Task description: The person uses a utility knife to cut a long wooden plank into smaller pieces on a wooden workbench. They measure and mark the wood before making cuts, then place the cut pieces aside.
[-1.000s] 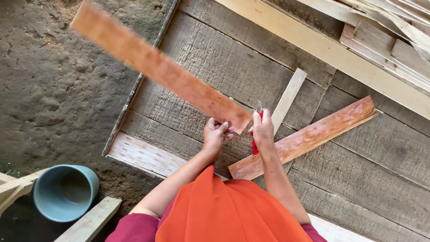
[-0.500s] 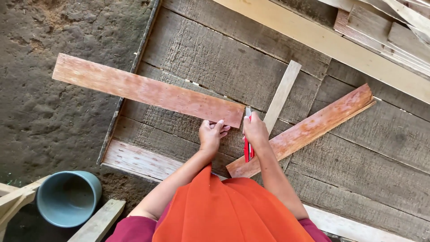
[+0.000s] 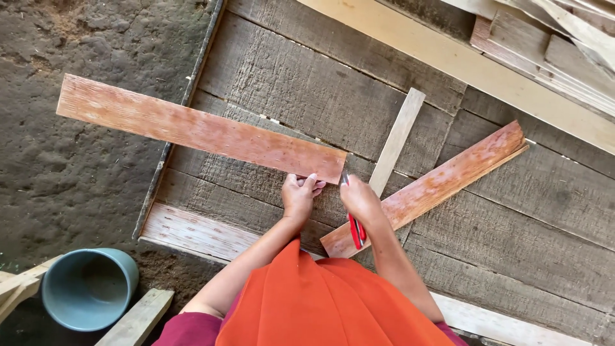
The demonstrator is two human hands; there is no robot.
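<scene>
My left hand (image 3: 300, 194) grips the near end of a long reddish plank (image 3: 198, 128) that stretches out to the left over the edge of the grey wooden platform (image 3: 307, 83). My right hand (image 3: 360, 198) holds red-handled pliers (image 3: 356, 229), their tip right at the plank's end corner. A second reddish plank (image 3: 435, 182) lies slanted under my right forearm. A thin pale slat (image 3: 397, 138) rests between the two planks.
A blue-grey bucket (image 3: 90, 288) stands on the dirt ground at lower left beside pale wood scraps (image 3: 138, 317). A long pale board (image 3: 461, 64) and a stack of planks (image 3: 551, 45) lie at upper right. A whitish board (image 3: 192, 230) edges the platform.
The long reddish plank has swung down from a raised, tilted pose until it lies flat across the platform edge. Both hands stayed at its near end.
</scene>
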